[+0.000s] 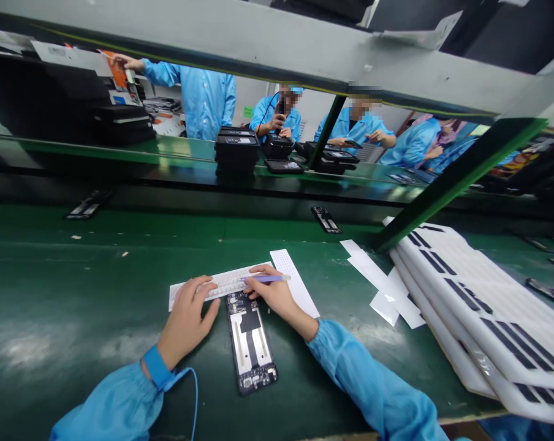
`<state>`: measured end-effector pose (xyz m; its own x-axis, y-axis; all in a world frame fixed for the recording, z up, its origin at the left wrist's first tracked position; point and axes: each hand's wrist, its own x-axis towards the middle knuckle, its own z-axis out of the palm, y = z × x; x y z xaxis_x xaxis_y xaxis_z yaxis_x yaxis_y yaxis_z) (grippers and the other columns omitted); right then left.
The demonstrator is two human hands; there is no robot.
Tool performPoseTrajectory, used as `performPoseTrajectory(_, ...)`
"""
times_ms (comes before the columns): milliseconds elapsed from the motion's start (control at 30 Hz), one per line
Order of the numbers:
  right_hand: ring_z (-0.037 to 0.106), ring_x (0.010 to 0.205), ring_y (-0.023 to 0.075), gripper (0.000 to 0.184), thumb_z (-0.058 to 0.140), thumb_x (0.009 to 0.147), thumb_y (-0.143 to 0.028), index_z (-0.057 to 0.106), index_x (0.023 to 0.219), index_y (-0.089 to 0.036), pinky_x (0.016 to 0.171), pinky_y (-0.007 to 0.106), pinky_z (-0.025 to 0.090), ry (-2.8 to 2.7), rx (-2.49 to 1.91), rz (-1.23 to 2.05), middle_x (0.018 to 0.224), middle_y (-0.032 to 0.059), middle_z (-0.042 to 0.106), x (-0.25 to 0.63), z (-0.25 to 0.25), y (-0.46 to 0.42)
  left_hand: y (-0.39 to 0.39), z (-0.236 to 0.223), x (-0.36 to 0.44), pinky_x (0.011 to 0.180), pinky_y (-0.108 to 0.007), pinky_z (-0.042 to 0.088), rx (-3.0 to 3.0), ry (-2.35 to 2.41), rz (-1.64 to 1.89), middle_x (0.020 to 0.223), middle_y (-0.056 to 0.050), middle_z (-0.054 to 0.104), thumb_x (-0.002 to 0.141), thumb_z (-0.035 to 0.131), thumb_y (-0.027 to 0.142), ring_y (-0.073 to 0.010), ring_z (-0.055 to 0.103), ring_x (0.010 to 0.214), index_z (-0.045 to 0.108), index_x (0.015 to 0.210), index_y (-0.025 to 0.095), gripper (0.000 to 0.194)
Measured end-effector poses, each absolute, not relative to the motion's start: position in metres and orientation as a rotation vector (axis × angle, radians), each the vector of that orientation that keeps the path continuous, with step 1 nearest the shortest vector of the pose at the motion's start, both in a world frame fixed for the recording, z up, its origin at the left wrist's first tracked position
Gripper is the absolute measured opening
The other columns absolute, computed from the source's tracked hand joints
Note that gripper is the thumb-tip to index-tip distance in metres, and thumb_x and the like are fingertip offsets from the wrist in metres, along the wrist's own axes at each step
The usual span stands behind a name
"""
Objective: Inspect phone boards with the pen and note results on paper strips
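My left hand (pixel 189 321) lies with spread fingers on the left part of a white sheet of small stickers (pixel 231 279). My right hand (pixel 274 294) pinches a pale purple pen-like tool (pixel 270 278) over the right part of that sheet. Its tip is too small to make out. Just below the sheet, an opened phone body (pixel 252 343) lies on the green bench, silver and black inside, its upper end beside my right fingers. A second white sticker sheet (pixel 295 282) slants away behind my right wrist. Around my left wrist is a blue strap (pixel 157 367) with a cord.
White foam trays (pixel 488 306) with black strips are stacked at the right, near loose white paper sheets (pixel 382 282). Other phone bodies (pixel 326 220) lie along the back. A green post (pixel 461 177) and a shelf stand ahead. Several people in blue coats work beyond.
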<state>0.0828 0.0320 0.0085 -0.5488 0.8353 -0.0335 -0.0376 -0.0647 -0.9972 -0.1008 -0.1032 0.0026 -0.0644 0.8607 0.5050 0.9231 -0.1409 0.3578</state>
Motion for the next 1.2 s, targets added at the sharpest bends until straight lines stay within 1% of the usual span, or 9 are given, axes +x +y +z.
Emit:
performPoseTrajectory(100,0.066,0.056,0.0164,0.036,0.077,0.068,-0.042,0.066,0.085,-0.012,0.052,0.023,0.055,-1.633,-0.857,1.754,0.066,0.0056,0.069,0.066,0.011,0.043,-0.098,-0.002,-0.118,0.101,-0.049,0.037,-2.005,-2.021,-0.936,0.124,-0.011,0.052,0.094,0.044,0.026,-0.0279,0.048,0.117,0.056,0.113,0.019,0.024)
performPoseTrajectory(200,0.064,0.051,0.0134,0.030,0.074,0.069,-0.040,0.065,0.077,-0.012,0.048,0.020,0.051,-1.678,-0.849,1.787,0.061,0.0034,0.067,0.053,0.006,0.049,-0.097,-0.007,-0.127,0.103,-0.050,0.035,-2.049,-1.993,-0.861,0.125,-0.010,0.052,0.093,0.044,0.024,-0.0272,0.047,0.120,0.059,0.113,0.021,0.025)
performPoseTrajectory(300,0.063,0.048,0.0124,0.028,0.074,0.067,-0.038,0.063,0.071,-0.013,0.044,0.018,0.049,-1.701,-0.844,1.846,0.059,0.0023,0.066,0.050,0.001,0.052,-0.097,-0.010,-0.127,0.105,-0.050,0.034,-2.143,-1.969,-0.765,0.126,-0.008,0.054,0.094,0.042,0.020,-0.0259,0.046,0.122,0.061,0.114,0.024,0.028)
performPoseTrajectory(367,0.061,0.046,0.0120,0.028,0.074,0.067,-0.037,0.063,0.072,-0.013,0.042,0.017,0.047,-1.709,-0.845,1.851,0.059,0.0025,0.067,0.051,-0.001,0.054,-0.098,-0.011,-0.126,0.105,-0.051,0.035,-2.169,-1.970,-0.724,0.125,-0.008,0.054,0.094,0.041,0.019,-0.0255,0.047,0.121,0.061,0.116,0.025,0.030)
performPoseTrajectory(500,0.057,0.042,0.0100,0.024,0.069,0.072,-0.036,0.064,0.076,-0.013,0.040,0.017,0.045,-1.700,-0.875,1.721,0.057,0.0012,0.065,0.056,-0.002,0.059,-0.098,-0.011,-0.125,0.103,-0.050,0.038,-2.164,-1.983,-0.733,0.125,-0.008,0.054,0.095,0.040,0.020,-0.0252,0.048,0.119,0.062,0.116,0.025,0.030)
performPoseTrajectory(633,0.060,0.047,0.0117,0.024,0.071,0.072,-0.035,0.066,0.077,-0.012,0.044,0.018,0.046,-1.752,-0.867,1.724,0.059,0.0025,0.066,0.061,-0.003,0.064,-0.098,-0.007,-0.123,0.102,-0.050,0.039,-2.163,-2.008,-0.697,0.124,-0.008,0.054,0.096,0.041,0.024,-0.0256,0.049,0.117,0.060,0.119,0.026,0.030)
performPoseTrajectory(767,0.060,0.050,0.0123,0.024,0.071,0.074,-0.036,0.068,0.079,-0.013,0.046,0.018,0.046,-1.816,-0.857,1.700,0.061,0.0026,0.067,0.060,-0.006,0.066,-0.098,-0.003,-0.121,0.099,-0.049,0.041,-2.153,-2.020,-0.643,0.124,-0.008,0.053,0.096,0.042,0.028,-0.0260,0.049,0.115,0.056,0.127,0.028,0.034)
performPoseTrajectory(933,0.058,0.049,0.0121,0.022,0.072,0.075,-0.035,0.070,0.081,-0.014,0.046,0.019,0.045,-1.843,-0.869,1.667,0.060,0.0021,0.067,0.059,-0.007,0.064,-0.097,-0.006,-0.121,0.100,-0.050,0.040,-2.136,-2.010,-0.599,0.126,-0.008,0.053,0.095,0.045,0.028,-0.0273,0.049,0.116,0.060,0.125,0.031,0.033)
performPoseTrajectory(1200,0.059,0.051,0.0128,0.023,0.072,0.077,-0.035,0.072,0.084,-0.014,0.047,0.019,0.045,-1.889,-0.848,1.618,0.060,0.0022,0.067,0.060,-0.008,0.064,-0.096,-0.005,-0.120,0.100,-0.051,0.041,-2.114,-2.007,-0.618,0.125,-0.008,0.054,0.095,0.045,0.028,-0.0277,0.049,0.116,0.061,0.124,0.031,0.033)
